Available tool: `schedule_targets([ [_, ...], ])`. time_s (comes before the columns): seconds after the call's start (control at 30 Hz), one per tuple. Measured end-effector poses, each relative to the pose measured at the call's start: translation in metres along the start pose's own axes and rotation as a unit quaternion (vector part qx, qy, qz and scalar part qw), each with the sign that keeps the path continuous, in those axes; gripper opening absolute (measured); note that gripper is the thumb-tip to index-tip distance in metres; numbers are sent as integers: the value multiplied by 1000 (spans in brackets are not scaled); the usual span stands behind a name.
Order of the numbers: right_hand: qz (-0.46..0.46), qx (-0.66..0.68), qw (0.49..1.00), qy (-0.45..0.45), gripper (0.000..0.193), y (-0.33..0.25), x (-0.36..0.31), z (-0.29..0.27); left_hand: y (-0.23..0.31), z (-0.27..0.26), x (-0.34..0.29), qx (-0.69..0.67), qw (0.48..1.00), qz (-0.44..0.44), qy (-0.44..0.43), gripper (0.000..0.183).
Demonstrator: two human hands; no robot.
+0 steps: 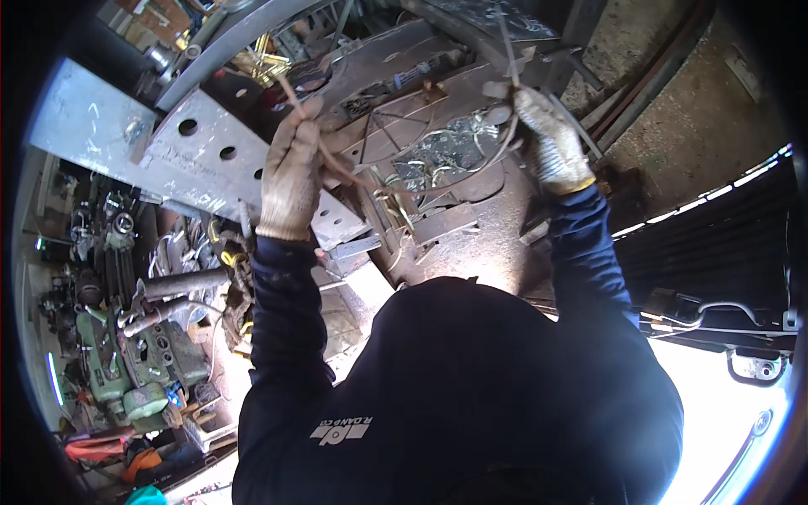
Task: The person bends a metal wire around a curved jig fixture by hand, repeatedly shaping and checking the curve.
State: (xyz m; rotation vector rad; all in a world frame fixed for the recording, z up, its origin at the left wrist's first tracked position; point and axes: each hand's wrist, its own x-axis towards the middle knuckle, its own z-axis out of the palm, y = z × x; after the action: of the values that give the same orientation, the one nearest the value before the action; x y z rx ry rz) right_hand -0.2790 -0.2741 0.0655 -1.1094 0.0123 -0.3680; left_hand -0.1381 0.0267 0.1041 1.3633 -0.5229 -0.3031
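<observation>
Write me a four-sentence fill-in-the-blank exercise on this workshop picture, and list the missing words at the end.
1. The left hand, gripping a cable, wears a pale ____.
2. The cuff on the right hand is edged in ____.
3. The metal plate beside the left hand is pierced by round ____.
4. The machine at the picture's lower left is mostly coloured ____.

Missing words: glove; yellow; holes; green.

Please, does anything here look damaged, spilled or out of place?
Nothing looks plainly spilled or broken. Only clutter stands out: at lower left, green machine parts and crumpled red fabric lie crowded without visible order. The brown cable-like piece in the left hand bends; I cannot tell whether it is damaged.
</observation>
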Motion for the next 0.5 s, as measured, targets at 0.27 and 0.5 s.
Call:
schedule_targets([
  [0.27, -27, 26, 999, 15, 34, -8, -3, -17, 10, 9, 6, -29, 997, 23, -65, 47],
  [0.5, -89, -1, 996, -3, 47, -14, -7, -7, 6, 12, -1, -14, 999, 43, 18, 40],
])
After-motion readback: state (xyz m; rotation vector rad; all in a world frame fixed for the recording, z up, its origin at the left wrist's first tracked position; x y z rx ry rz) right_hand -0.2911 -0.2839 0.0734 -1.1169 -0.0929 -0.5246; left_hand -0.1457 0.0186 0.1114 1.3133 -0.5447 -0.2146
